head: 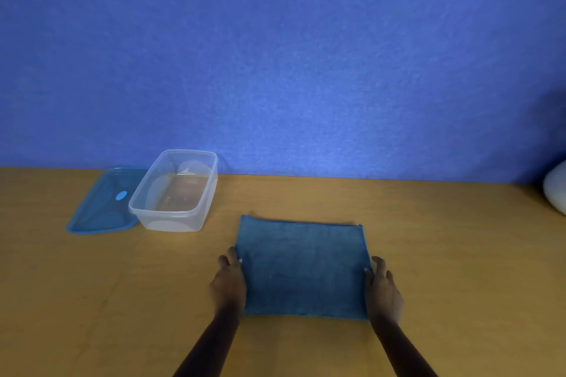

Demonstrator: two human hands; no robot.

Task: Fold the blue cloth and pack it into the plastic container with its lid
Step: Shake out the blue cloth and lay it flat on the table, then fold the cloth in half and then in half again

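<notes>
Your left grip (229, 277) and right grip (382, 288) pinched opposite side edges of the blue cloth (303, 266) between them.

On the table (444, 254) the lid (101, 208) lies just left of the container (171, 222); the cloth (303, 266) lies nearer, rightward
</notes>
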